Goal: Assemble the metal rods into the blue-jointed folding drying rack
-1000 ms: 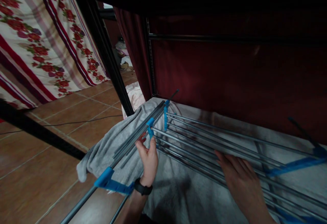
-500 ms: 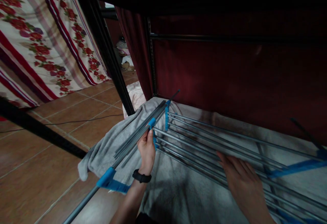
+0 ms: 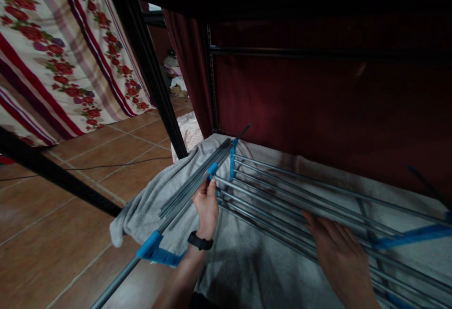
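A rack of grey metal tubes (image 3: 268, 191) joined by blue plastic connectors lies across a grey blanket (image 3: 264, 262). My left hand (image 3: 206, 208), with a black band on its wrist, is closed at a blue connector (image 3: 212, 170) on the rack's left end, thumb pressed up against it. Toward the lower right, my right hand (image 3: 341, 255) lies over the tubes, its fingers curled round one of them; the thumb is hidden. Several loose thin tubes (image 3: 194, 179) lie on the blanket left of my left hand. Another blue connector (image 3: 151, 243) sits on the long pole nearer me.
Black metal posts (image 3: 155, 74) and a dark overhead frame surround the blanket. A dark red cloth (image 3: 318, 102) hangs behind. On the left are a floral curtain (image 3: 67, 59) and a tiled floor (image 3: 81, 196) with a thin cable (image 3: 116, 165) across it.
The whole view has shifted slightly, so the rack and both hands appear a little farther right. Each hand keeps the same place on the rack.
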Demonstrator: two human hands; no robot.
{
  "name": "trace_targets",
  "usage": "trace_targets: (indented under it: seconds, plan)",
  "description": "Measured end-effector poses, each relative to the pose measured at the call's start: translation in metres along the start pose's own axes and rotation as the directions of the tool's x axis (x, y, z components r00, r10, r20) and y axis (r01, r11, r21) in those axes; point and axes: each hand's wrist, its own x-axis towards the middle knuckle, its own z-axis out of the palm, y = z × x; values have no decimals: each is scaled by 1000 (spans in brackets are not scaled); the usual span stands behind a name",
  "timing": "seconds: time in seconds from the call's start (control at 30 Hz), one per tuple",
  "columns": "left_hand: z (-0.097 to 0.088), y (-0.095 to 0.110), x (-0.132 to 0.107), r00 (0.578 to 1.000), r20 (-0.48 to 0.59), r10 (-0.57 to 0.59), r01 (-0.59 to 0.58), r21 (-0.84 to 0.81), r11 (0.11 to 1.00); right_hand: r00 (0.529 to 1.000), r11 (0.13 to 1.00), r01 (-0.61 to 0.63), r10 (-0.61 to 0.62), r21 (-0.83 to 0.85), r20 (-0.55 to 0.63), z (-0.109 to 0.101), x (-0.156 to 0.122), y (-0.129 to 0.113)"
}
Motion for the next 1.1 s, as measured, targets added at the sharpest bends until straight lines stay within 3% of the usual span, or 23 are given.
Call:
trace_targets:
  seconds: [0.47,0.67,0.83,1.1]
  plan:
    - [-3,11,-7,996,52,66,-65,-16,998,999,1000,-8,6,27,41,-2,2,0]
    - [2,-1,1,1000,-17,-10,9,-73,997,999,999,-24,23,33,23,-1,4,-4]
    - [4,-1,3,999,-50,-6,1,-90,996,998,998,-46,44,35,46,-1,5,-6]
    - [5,1,2,999,-42,-3,-2,-113,994,989,985,-137,130,100,72,-24,22,-16]
